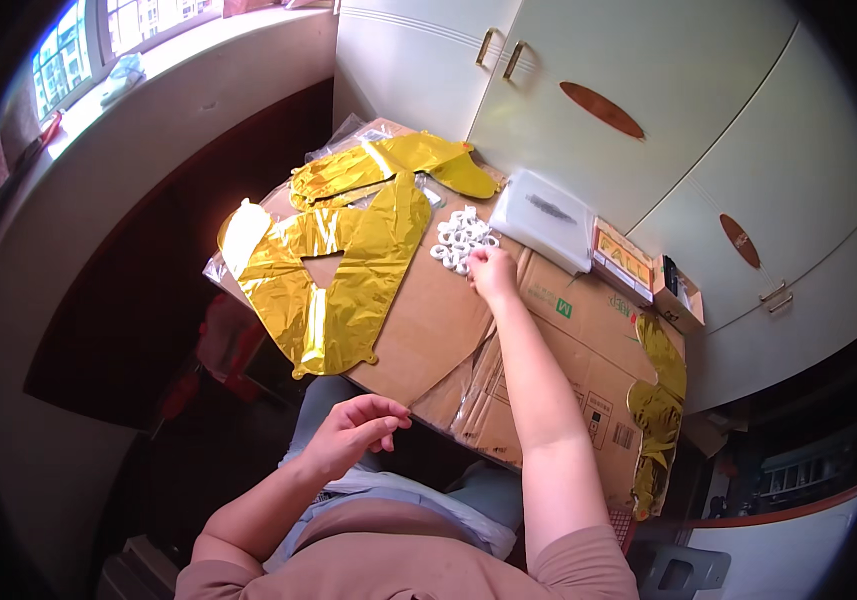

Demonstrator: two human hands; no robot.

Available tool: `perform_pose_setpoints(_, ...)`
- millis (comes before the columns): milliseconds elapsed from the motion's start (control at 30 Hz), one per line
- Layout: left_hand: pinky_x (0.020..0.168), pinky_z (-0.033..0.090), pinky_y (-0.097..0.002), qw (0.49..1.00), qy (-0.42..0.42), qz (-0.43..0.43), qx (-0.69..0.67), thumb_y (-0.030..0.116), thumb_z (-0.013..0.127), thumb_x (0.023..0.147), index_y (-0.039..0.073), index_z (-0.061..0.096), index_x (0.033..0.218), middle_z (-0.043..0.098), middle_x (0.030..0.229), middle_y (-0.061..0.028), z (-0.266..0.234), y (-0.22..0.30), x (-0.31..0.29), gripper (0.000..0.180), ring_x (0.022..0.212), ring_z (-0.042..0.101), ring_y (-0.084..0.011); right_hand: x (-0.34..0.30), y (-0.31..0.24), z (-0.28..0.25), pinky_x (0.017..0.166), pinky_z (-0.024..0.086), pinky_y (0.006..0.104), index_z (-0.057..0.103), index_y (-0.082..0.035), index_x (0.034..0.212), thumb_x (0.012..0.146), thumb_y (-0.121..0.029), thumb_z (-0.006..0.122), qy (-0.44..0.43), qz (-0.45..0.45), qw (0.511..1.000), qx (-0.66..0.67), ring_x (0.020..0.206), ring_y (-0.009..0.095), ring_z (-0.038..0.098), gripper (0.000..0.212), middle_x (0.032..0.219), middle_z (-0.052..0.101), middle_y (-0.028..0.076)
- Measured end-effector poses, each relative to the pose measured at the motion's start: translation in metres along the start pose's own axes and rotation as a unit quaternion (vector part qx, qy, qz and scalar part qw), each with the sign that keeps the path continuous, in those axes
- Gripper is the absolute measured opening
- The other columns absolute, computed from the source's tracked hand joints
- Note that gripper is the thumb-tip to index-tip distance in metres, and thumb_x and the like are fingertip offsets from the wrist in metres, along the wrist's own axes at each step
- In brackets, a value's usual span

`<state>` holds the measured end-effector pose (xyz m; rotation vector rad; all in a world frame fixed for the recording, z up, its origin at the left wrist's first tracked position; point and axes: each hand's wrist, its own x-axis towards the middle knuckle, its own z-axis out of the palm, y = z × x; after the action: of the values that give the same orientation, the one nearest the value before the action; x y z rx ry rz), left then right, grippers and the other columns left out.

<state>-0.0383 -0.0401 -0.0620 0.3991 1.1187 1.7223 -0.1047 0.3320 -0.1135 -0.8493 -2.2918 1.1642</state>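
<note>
Stretched forward over the cardboard-covered table, my right hand [491, 272] has its fingers pinched together at the near edge of a pile of small white rings [465, 232]. Whether a ring is between the fingertips is hidden. My left hand [360, 432] hovers above my lap by the table's front edge, fingers loosely curled and nothing visible in them. Left of the rings lies a flat, shiny gold foil balloon [378, 260] shaped like a letter A. Behind it another gold foil balloon [388, 165] lies flat, partly over clear plastic.
A translucent white plastic container [545, 215] stands behind the rings, beside a small box [623, 262] and an open box of dark items [678, 292]. More gold foil [658, 410] hangs along the table's right edge. White cabinets [648, 110] border the far side; a windowsill [178, 62] runs left.
</note>
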Motion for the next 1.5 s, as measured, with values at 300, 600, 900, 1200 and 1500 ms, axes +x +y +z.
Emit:
perform_pose_setpoints(300,0.069,0.050,-0.0239,0.973,0.010,-0.072,0.220,0.017,0.062,0.092,0.003,0.064,0.109,0.066,0.088,-0.0017,-0.057,-0.030,-0.017,0.022,0.078,0.059,-0.0068,-0.203,-0.057,-0.076,0.065,0.051,0.0338,0.066,-0.001,0.092,0.084,-0.005,0.065,0.074,-0.222,0.970,-0.058,0.070,0.026,0.063,0.009,0.077,0.062,0.011)
perform_pose_setpoints(600,0.077,0.053,-0.0357,0.818,-0.036,-0.069,0.569,0.020,0.064,0.084,0.002,0.070,0.099,0.069,0.095,-0.0148,-0.072,-0.068,0.001,0.024,0.084,0.066,-0.0278,-0.382,0.047,-0.018,0.066,0.051,0.0304,0.070,-0.001,0.088,0.081,-0.016,0.070,-0.211,0.060,0.975,-0.020,0.070,0.019,0.064,0.016,0.083,0.065,0.011)
perform_pose_setpoints(900,0.079,0.052,-0.0394,0.751,-0.123,-0.061,0.645,0.020,0.062,0.079,0.008,0.072,0.092,0.069,0.089,-0.0145,-0.088,-0.106,0.018,0.020,0.086,0.066,-0.0321,-0.352,0.099,0.043,0.073,0.052,0.0321,0.071,0.000,0.091,0.079,-0.025,0.071,-0.387,0.133,0.911,0.052,0.079,0.021,0.067,0.028,0.086,0.071,0.014)
perform_pose_setpoints(1200,0.079,0.052,-0.0388,0.785,-0.139,-0.066,0.600,0.019,0.063,0.082,0.004,0.072,0.094,0.069,0.092,-0.0163,-0.071,-0.104,0.016,0.021,0.087,0.066,-0.0324,-0.352,0.093,0.023,0.066,0.050,0.0314,0.070,-0.001,0.086,0.079,-0.020,0.069,-0.273,0.118,0.953,0.053,0.069,0.017,0.064,0.020,0.075,0.068,0.011)
perform_pose_setpoints(1500,0.076,0.051,-0.0402,0.797,-0.250,0.036,0.549,0.021,0.064,0.084,0.002,0.072,0.091,0.066,0.085,-0.0173,-0.016,-0.111,0.036,0.021,0.080,0.064,-0.0328,-0.357,0.060,0.001,0.069,0.048,0.0297,0.065,0.000,0.084,0.084,-0.013,0.066,-0.196,0.061,0.975,0.087,0.075,0.017,0.061,0.013,0.080,0.063,0.009)
